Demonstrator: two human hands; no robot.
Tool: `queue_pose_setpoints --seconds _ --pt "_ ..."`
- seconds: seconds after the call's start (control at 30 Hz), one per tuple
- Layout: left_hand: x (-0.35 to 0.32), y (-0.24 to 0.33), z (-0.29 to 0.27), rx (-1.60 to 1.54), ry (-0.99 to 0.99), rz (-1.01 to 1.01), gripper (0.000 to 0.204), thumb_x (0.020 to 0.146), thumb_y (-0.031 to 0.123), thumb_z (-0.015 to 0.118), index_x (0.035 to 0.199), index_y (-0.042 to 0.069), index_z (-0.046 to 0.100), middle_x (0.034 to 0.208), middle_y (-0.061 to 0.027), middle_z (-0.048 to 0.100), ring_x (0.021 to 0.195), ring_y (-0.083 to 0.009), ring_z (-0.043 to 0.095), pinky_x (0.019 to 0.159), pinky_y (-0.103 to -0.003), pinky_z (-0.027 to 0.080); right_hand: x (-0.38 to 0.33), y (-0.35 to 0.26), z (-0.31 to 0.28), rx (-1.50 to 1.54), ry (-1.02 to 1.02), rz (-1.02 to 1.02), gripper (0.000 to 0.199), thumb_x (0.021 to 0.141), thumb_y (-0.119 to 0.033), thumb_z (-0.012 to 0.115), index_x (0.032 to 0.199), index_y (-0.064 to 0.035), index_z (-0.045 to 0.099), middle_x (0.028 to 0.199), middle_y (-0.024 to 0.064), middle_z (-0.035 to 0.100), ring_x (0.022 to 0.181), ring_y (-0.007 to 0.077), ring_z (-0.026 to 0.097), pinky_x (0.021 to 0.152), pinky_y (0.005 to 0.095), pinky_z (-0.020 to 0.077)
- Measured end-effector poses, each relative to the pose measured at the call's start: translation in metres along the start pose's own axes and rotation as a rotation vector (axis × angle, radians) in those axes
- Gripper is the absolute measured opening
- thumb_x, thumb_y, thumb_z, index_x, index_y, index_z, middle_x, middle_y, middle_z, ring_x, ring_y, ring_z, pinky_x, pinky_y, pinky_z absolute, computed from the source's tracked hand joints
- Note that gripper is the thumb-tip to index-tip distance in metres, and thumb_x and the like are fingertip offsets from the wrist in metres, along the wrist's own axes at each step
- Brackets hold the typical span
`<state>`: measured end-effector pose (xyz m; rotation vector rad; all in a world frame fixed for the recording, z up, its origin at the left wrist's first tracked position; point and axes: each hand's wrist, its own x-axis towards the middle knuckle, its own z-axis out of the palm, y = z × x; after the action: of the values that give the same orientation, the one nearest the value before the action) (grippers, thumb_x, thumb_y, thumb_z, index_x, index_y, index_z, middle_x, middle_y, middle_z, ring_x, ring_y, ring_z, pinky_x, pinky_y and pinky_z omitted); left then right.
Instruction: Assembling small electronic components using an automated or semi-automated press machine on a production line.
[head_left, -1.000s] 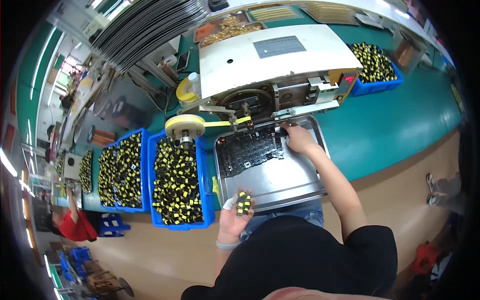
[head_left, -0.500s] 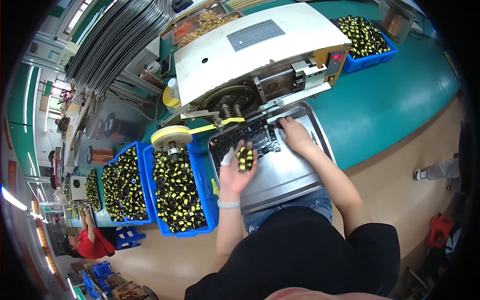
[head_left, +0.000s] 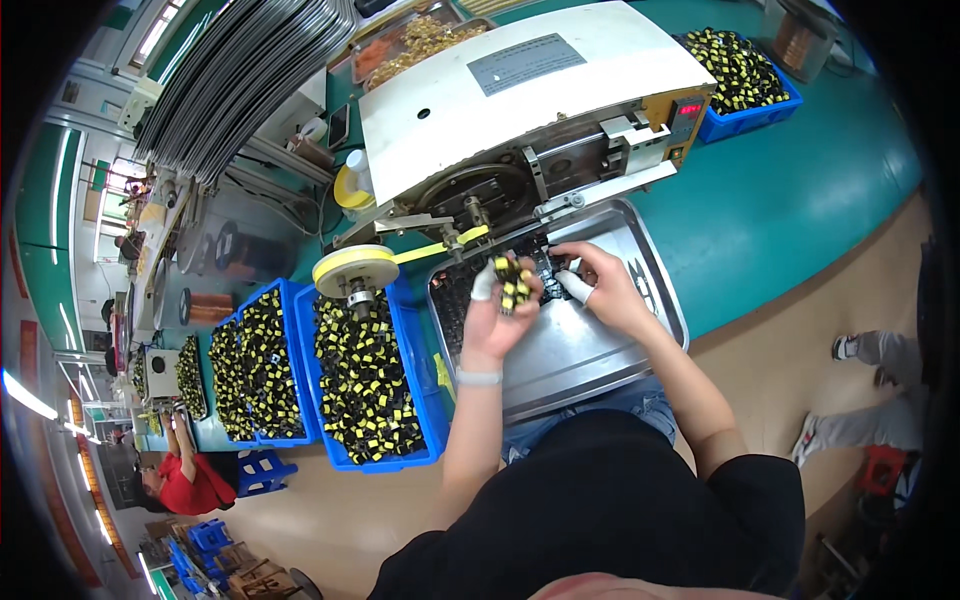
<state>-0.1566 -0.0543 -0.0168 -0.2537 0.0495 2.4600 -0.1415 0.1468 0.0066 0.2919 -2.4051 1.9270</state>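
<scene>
Fingers [head_left: 497, 283] of left hand [head_left: 497, 318] are clutching a handful of yellow-black parts [head_left: 514, 283] over the steel tray [head_left: 600, 350], right hand [head_left: 600, 285] pinching one part beside them; feeding step underway, next likely needing careful placement at the machine [head_left: 520, 110].

Bright, even overhead light fills the workshop. The shallow stainless steel tray [head_left: 600, 345] below the hands shows soft glare and faint shadows. Fisheye distortion bends straight edges toward the black rim; far corners blur, while the centre stays sharp.

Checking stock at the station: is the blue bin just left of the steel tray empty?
No, the blue bin beside the steel tray is filled with yellow-and-black components.
</scene>
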Motion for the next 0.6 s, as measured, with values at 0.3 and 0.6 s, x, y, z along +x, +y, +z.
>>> queue_pose_setpoints --seconds 0.3,0.6 --pt "-0.121 -0.027 -0.006 -0.058 0.1 0.122 0.028 0.096 0.032 0.049 0.117 0.015 0.054 0.111 -0.0044 0.047 0.096 -0.0183 0.047 0.061 -0.027 0.042 0.035 -0.009 0.048 0.088 -0.122 -0.232 0.029 0.085 -0.005 0.062 0.114 -0.0046 0.059 0.103 0.0051 0.059 0.078 0.0114 0.053 0.066 0.0232 0.0416" --pt "-0.198 -0.021 0.002 0.049 0.2 0.443 0.026 0.097 0.031 0.047 0.118 0.015 0.053 0.111 -0.0047 0.047 0.095 -0.0185 0.047 0.061 -0.027 0.043 0.037 -0.001 0.057 0.119 -0.044 -0.252 0.027 0.087 -0.002 0.059 0.115 -0.0013 0.058 0.108 0.0124 0.059 0.102 0.0239 0.059 0.087 0.0303 0.0463"
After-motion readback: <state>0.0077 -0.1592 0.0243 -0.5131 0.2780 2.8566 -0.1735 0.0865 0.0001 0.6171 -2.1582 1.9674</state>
